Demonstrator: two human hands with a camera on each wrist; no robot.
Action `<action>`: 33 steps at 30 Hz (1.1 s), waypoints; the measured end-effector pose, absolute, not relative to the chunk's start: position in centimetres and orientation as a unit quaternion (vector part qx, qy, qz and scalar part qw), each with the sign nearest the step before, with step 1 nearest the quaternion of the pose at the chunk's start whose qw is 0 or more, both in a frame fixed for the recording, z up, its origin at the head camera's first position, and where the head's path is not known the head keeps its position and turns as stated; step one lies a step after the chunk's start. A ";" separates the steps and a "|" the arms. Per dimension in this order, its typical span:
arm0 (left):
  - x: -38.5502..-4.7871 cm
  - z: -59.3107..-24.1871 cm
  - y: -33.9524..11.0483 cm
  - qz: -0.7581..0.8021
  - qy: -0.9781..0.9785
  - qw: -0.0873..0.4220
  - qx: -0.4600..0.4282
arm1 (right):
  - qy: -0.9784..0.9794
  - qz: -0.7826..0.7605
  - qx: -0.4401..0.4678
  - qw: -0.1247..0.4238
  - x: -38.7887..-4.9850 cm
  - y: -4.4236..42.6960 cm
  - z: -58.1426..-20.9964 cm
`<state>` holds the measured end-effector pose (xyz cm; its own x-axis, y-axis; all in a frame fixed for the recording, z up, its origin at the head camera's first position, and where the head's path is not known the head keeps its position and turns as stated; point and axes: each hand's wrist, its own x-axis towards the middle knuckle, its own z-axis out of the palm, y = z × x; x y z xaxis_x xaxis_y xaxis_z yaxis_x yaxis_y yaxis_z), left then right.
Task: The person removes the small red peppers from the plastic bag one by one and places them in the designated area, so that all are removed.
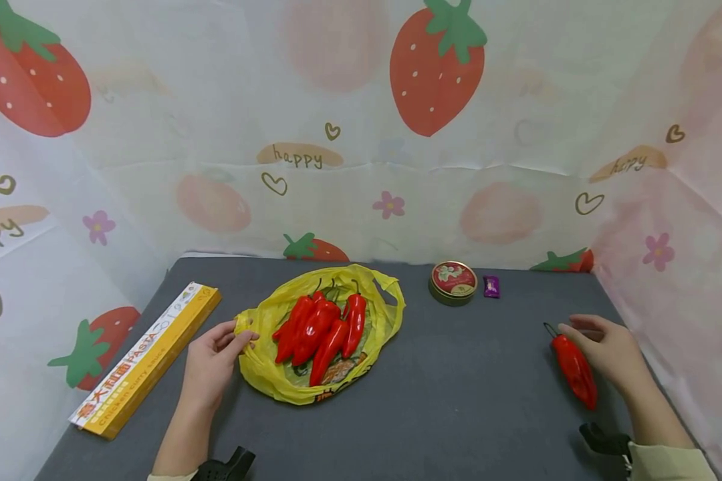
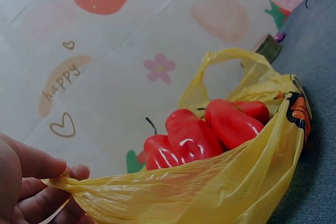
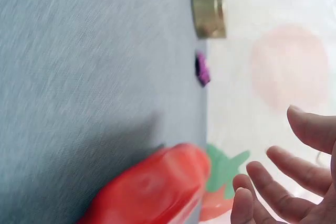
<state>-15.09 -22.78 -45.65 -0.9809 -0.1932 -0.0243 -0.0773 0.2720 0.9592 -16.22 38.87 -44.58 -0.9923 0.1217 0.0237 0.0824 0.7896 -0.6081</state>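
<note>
My left hand [image 1: 209, 364] pinches the left rim of a yellow plastic bag [image 1: 254, 377] between thumb and fingers. In the left wrist view the bag's edge [image 2: 142, 187] is pulled taut toward that hand. Several glossy red peppers [image 1: 317, 327] with dark stems lie inside the spread bag. At the right of the table lies a single red pepper [image 1: 574, 377], its stem pointing away. Beside it is my right hand [image 1: 608, 351], fingers loosely bent and holding nothing. The right wrist view shows a gap between those fingers [image 3: 278, 203] and the pepper [image 3: 157, 187].
A long yellow-and-white pasta box [image 1: 150, 361] lies slanted at the left. Toward the back edge stand a round tin [image 1: 453, 282] with a red lid and a small purple packet [image 1: 491, 286]. A strawberry-printed cloth [image 1: 349, 133] rises behind the dark grey table [image 1: 457, 401].
</note>
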 end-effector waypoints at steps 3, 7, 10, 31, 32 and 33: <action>-15.1 -45.6 -22.8 -0.597 -0.796 0.050 0.085 | -0.946 0.320 -0.047 0.032 -16.0 37.9 -43.7; -15.0 -45.7 -22.8 -0.597 -0.796 0.049 0.085 | -0.941 0.334 -0.031 0.037 -15.6 36.5 -42.8; -15.0 -45.6 -22.8 -0.598 -0.795 0.048 0.088 | -0.937 0.347 -0.023 0.042 -15.5 35.5 -42.1; -15.1 -45.7 -22.9 -0.602 -0.792 0.041 0.092 | -0.924 0.374 0.043 0.064 -17.5 28.1 -40.7; -15.1 -45.6 -23.0 -0.602 -0.792 0.040 0.093 | -0.922 0.380 0.045 0.061 -17.6 27.8 -40.7; -15.0 -45.6 -23.0 -0.602 -0.792 0.039 0.093 | -0.921 0.383 0.046 0.059 -17.7 27.4 -40.7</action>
